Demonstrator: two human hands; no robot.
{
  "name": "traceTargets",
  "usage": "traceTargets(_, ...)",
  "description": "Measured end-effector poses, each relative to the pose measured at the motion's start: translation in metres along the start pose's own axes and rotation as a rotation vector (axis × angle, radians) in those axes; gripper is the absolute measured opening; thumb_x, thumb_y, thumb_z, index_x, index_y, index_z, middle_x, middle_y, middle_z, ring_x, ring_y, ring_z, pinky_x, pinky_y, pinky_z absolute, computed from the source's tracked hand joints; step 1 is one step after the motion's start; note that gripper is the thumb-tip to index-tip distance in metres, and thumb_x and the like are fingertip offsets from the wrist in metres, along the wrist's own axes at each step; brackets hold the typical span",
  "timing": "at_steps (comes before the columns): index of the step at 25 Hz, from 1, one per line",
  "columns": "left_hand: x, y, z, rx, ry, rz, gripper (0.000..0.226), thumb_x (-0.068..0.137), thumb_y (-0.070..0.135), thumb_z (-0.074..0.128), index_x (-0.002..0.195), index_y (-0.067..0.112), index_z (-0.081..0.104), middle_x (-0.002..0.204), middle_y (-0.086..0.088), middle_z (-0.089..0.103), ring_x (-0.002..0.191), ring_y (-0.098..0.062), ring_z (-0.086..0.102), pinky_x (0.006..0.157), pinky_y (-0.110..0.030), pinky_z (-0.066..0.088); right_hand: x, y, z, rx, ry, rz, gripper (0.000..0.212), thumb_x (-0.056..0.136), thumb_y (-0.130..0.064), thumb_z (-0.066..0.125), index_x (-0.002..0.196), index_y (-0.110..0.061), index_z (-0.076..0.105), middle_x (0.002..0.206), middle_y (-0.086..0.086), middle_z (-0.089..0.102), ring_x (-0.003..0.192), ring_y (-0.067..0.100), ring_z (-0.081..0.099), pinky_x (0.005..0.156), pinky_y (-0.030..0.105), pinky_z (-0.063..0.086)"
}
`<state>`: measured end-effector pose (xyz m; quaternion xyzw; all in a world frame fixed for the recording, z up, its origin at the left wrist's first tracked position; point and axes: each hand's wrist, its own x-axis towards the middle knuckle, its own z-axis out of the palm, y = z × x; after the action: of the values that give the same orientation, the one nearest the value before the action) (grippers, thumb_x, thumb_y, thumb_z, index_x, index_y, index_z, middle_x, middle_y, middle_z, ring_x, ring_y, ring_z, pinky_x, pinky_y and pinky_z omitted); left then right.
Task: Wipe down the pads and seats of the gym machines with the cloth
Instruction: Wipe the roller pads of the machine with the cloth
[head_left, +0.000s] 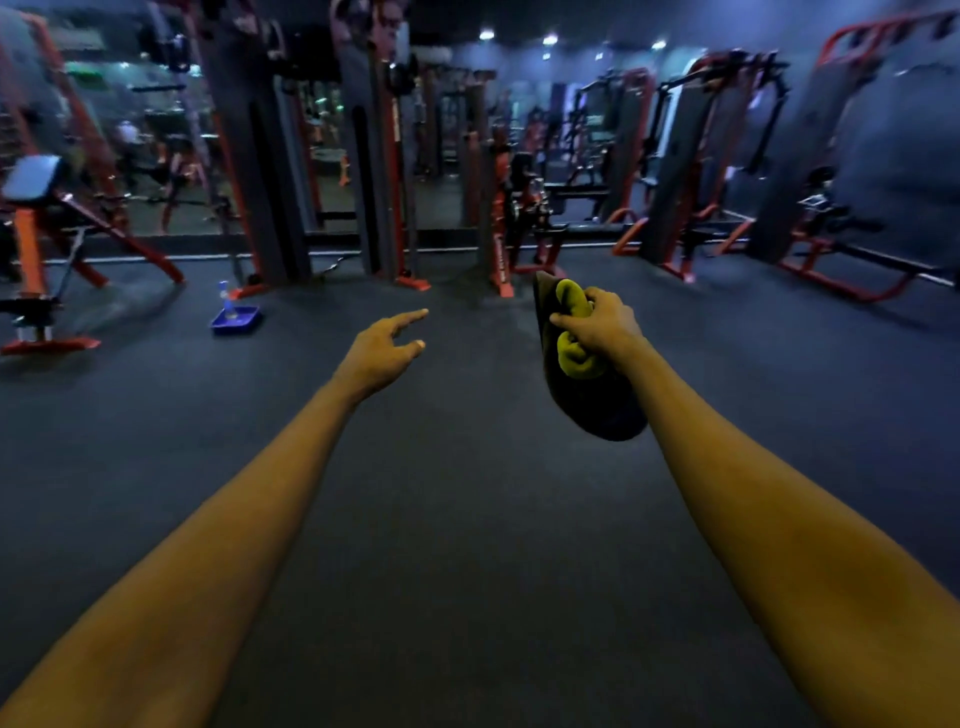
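Note:
My right hand (602, 325) grips a bunched cloth (582, 364), yellow-green on one side and dark on the other, and holds it out in front of me over the dark floor. My left hand (387, 348) is stretched forward with relaxed fingers and holds nothing. A bench with a dark pad (36, 179) on an orange frame stands at the far left. A seated machine with dark pads (530, 208) stands straight ahead, beyond both hands.
Cable towers (374, 156) with red-orange frames line the back. More machines (691, 171) stand at the right. A blue tray (236, 319) with a bottle in it lies on the floor at the left. Dark rubber floor (467, 519) spreads between me and the machines.

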<state>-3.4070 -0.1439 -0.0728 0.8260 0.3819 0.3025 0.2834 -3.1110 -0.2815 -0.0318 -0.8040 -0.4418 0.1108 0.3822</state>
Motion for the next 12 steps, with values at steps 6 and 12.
traceTargets(6, 0.111, 0.015, 0.006, 0.005, -0.065, 0.122, 0.053, 0.092, 0.027, 0.065, 0.142, 0.039, 0.053, 0.141, 0.001, 0.059, 0.130, -0.019, 0.053, 0.106, -0.033, 0.040, 0.057, -0.009, -0.027, 0.011, 0.122, 0.031, 0.043, 0.088, -0.046, 0.074, 0.124, -0.024, 0.064, 0.109, 0.003, 0.067, 0.100, 0.022, 0.063, 0.087, 0.037, 0.052)
traceTargets(12, 0.208, 0.006, 0.020, 0.042, -0.103, 0.190, 0.052, 0.094, 0.023, 0.064, 0.144, 0.031, 0.052, 0.143, -0.004, 0.056, 0.131, -0.022, 0.052, 0.104, -0.032, 0.039, 0.145, -0.021, -0.026, 0.011, 0.158, 0.008, 0.042, 0.088, -0.044, 0.075, 0.125, -0.024, 0.065, 0.111, 0.003, 0.068, 0.103, 0.022, 0.063, 0.097, 0.043, 0.053)
